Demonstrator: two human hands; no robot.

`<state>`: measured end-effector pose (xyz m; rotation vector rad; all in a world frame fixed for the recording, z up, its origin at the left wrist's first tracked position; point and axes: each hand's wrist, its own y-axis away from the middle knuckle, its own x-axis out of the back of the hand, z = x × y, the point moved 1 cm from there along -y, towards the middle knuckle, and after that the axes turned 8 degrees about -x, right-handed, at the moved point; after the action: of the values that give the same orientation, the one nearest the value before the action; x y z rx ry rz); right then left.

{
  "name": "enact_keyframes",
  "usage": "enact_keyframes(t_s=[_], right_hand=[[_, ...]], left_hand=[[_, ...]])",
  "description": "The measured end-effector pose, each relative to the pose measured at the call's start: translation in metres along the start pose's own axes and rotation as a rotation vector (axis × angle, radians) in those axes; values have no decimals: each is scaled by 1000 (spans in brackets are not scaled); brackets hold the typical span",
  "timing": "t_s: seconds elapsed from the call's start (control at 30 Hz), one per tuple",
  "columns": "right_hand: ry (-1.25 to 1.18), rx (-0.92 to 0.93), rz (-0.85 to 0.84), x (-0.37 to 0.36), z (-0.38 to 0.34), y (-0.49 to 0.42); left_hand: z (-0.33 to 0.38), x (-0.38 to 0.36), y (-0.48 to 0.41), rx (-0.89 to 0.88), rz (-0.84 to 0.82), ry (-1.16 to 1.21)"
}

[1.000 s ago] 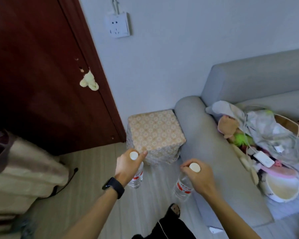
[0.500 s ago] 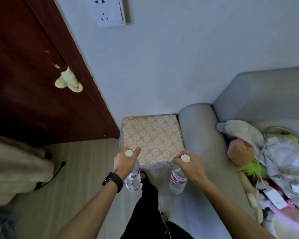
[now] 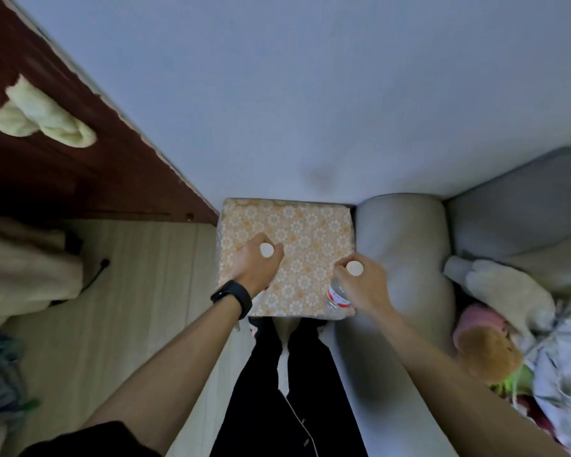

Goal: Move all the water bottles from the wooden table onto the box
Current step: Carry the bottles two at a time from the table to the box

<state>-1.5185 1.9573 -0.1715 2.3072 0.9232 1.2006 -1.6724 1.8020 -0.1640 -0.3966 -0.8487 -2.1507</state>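
Patterned box (image 3: 297, 225) stands between wooden door (image 3: 63, 166) and grey sofa (image 3: 406, 245).

- Dark red-brown door (image 3: 63, 166) at left, pale yellow cloth (image 3: 43, 117) bunched on it.
- Pale grey wall (image 3: 310, 94) fills the top, with a faint dark smudge (image 3: 320, 174) low on it.
- Grey sofa (image 3: 524, 199) at right; its rounded armrest (image 3: 399, 245) runs toward the wall.
- On the sofa seat: cream plush toy (image 3: 501, 291), brown plush (image 3: 488, 354) just below it, pink fabric (image 3: 478, 318) between them, a crumpled pale sheet (image 3: 561, 351) at the edge.
- Light wood-look floor (image 3: 139, 291).
- Beige fabric bundle (image 3: 23, 268) at left, black cable (image 3: 96, 275) beside it.
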Motion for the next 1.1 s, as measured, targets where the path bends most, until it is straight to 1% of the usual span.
enact_keyframes(t_s=[0.1,0.23,0.37,0.43,0.5,0.6,0.7,0.77,0.83,0.93,1.0,1.07,1.1], right_hand=[[-45,-22,-26,-7,-5,-44],[-115,-50,-47,-18,-9,-93],[-156,-18,-83,-32,-4,-121],[-118,-4,-120,-42,6,-128],[-81,3,-106,-50,14,-131],[-61,35,-92,-56,15,-131],[-15,30,-70,-59,14,-132],[53,-20,-64,-56,16,-132],[128,-69,-100,-50,20,-131],[246,-45,-162,-44,34,-132],[283,-31,-180,-43,41,-133],[287,-17,-182,-46,44,-134],[274,-7,-180,-49,45,-135]], left_hand=[[3,-25,-35,-1,8,-67],[1,-50,-75,1,23,-46],[0,-74,-106,-36,8,-66],[-8,-84,-112,-34,15,-41],[-18,-89,-111,-18,34,-13],[-32,-89,-105,-61,90,-43],[-41,-85,-101,-60,-8,-109],[-45,-80,-97,-36,-35,-108],[-45,-76,-93,2,26,-53],[-51,-78,-91,139,131,24],[-56,-86,-90,187,97,11],[-61,-96,-90,179,33,-31],[-62,-100,-91,177,28,-35]])
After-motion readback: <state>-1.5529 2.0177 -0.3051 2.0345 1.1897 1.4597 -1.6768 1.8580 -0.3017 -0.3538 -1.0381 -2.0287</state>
